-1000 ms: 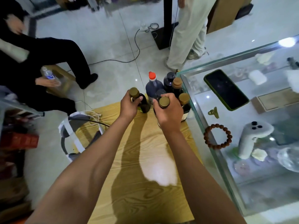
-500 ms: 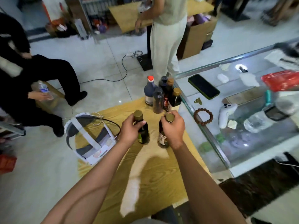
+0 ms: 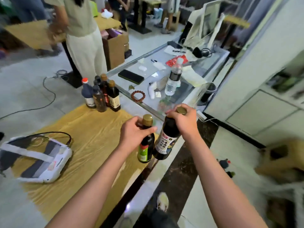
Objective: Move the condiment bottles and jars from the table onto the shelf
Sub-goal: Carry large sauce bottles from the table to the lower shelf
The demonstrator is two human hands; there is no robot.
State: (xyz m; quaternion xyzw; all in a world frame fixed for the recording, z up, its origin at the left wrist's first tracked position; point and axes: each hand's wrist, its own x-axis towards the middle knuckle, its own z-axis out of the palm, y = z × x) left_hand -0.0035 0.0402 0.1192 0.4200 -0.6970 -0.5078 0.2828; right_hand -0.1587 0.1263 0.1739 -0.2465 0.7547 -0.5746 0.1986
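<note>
The left hand (image 3: 134, 134) clasped the neck of a dark glass bottle (image 3: 145, 145) with a gold metallic cap and a green label; its print was too blurred to read. The right hand (image 3: 184, 122) gripped the neck of a second dark bottle (image 3: 166, 142), its fingers curled just under a flat gold cap. That bottle tilted, its base swung toward the first so that the two touched or nearly touched, and its white label carried dark Chinese characters that could not be made out. Both bottles were held above the right edge of the wood-grain worktop (image 3: 85, 137).

At the far edge of the worktop stood a tight cluster of four more bottles (image 3: 102, 96): a squat dark one with a red cap and white label, a ribbed clear plastic one with brown liquid, and two tall dark ones with brown caps.

A white padded headset (image 3: 37, 160) with grey straps lay at the left edge. Beside the worktop ran a glass counter (image 3: 189, 89) carrying a black phone (image 3: 131, 76), a ring of brown wooden beads (image 3: 138, 96) and a clear plastic water bottle (image 3: 173, 78).
</note>
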